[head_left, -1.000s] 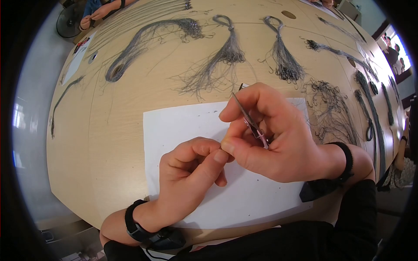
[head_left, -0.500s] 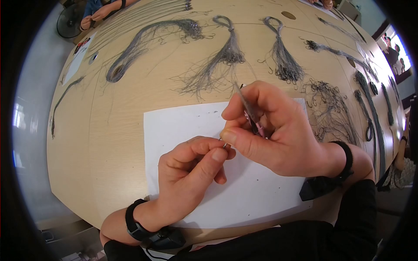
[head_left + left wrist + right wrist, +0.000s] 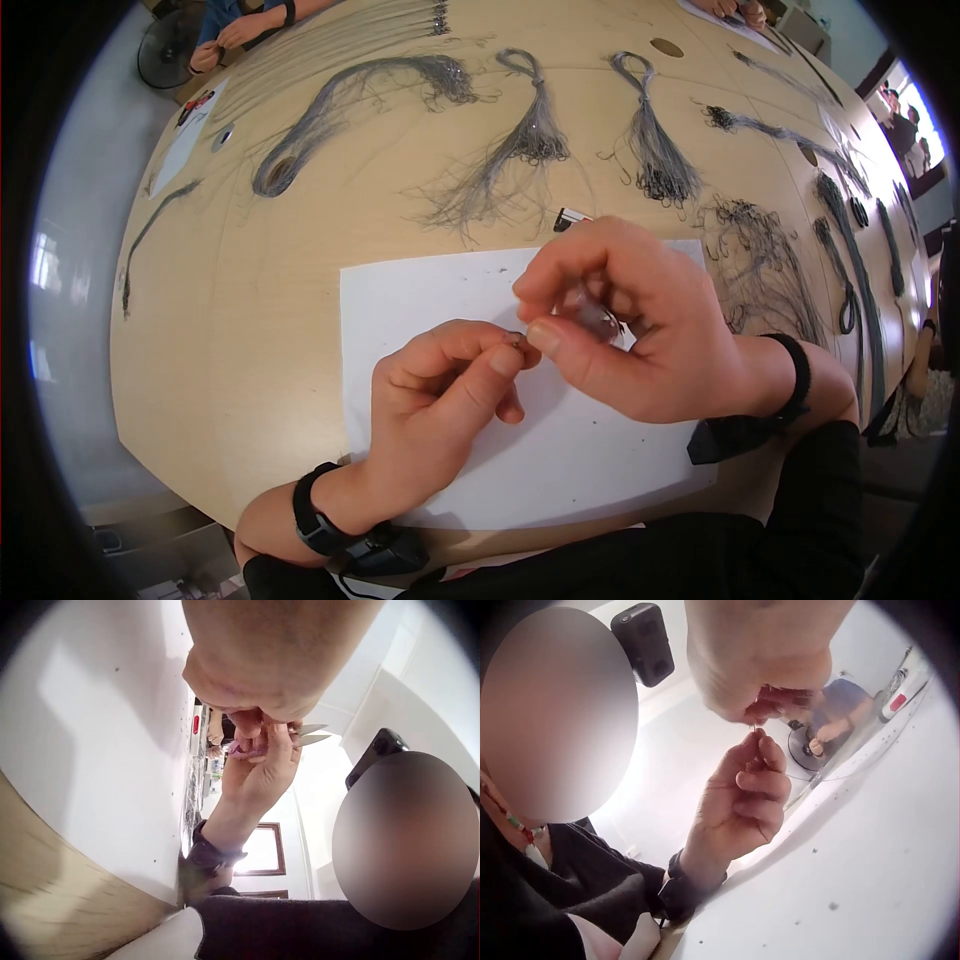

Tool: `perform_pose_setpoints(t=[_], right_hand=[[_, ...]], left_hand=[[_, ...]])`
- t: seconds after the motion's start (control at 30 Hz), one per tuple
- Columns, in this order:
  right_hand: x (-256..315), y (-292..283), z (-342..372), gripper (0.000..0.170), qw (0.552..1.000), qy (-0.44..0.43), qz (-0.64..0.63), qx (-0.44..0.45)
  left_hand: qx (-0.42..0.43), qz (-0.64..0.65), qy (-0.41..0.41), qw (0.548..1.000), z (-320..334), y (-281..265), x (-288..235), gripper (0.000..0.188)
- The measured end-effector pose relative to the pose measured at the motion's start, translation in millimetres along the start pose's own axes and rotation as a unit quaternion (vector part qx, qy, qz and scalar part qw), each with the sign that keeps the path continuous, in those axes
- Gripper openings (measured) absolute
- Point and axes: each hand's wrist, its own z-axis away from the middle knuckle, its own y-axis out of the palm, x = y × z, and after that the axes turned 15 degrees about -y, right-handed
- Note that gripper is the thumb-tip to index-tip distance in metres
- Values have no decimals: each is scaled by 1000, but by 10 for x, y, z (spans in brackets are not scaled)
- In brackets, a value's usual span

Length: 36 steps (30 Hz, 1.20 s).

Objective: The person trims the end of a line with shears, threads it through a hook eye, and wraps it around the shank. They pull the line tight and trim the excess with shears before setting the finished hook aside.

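Over the white paper (image 3: 440, 290), my left hand (image 3: 430, 395) pinches between thumb and forefinger a tiny dark metal piece (image 3: 514, 338) that looks like a fishing hook, mostly hidden by the fingertips. A thin line (image 3: 847, 778) runs off beside that hand in the right wrist view. My right hand (image 3: 640, 330) holds small pink-handled scissors (image 3: 592, 315) within its curled fingers, blurred in the head view. Their two blades (image 3: 313, 735) stand apart in the left wrist view. The right thumb tip and bent forefinger come close to the left fingertips.
Beyond the paper lie looped bundles of lines with hooks (image 3: 540, 140), (image 3: 660, 170) and a tangled pile of hooks (image 3: 765, 260) at the right. A white object with a red mark (image 3: 898, 701) lies at the paper's far edge. Another person's hands (image 3: 235, 35) work at the far left.
The scissors have turned in my right hand, their blades no longer pointing up past the forefinger. The right fingertips have shifted slightly against the left ones. The head view has tilted a little.
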Motion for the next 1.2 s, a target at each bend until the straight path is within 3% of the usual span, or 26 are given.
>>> perform_pose_setpoints(t=[0.13,0.2,0.27,0.3,0.4,0.47,0.53,0.6,0.7,0.83,1.07,1.2], right_hand=[[23,44,-35,32,992,113,-63,-12],[-70,101,2,36,993,84,-80,-23],[-63,95,-5,31,990,114,-77,9],[-43,62,-20,21,997,74,-29,26],[-67,22,-51,15,1000,8,1,-3],[-69,-57,-77,15,999,-24,26,17],[-61,-100,-95,7,995,-55,64,-46],[-81,-207,-125,7,995,-49,80,-37],[-149,-294,-172,10,988,-36,117,-96],[-108,-308,-213,9,989,13,63,-136],[-153,-277,-198,9,991,3,72,-110],[-122,-207,-179,10,993,4,95,-74]], left_hand=[[-23,84,-2,996,-38,24,-20,15],[-6,90,5,996,-42,-12,-41,15],[10,96,16,995,-30,-5,-83,15],[-1,106,25,994,-24,7,-124,14],[-27,121,45,991,-17,-9,-303,14],[-1,200,86,976,-26,-87,-434,14],[-22,164,119,979,-7,-190,-617,13],[46,255,186,948,50,-357,-870,15],[31,224,285,931,196,-656,-1263,16],[-5,200,368,908,614,-1027,-1678,16],[-29,104,485,868,1841,-1510,-1945,13],[-148,26,550,821,2870,-1667,-2038,12]])
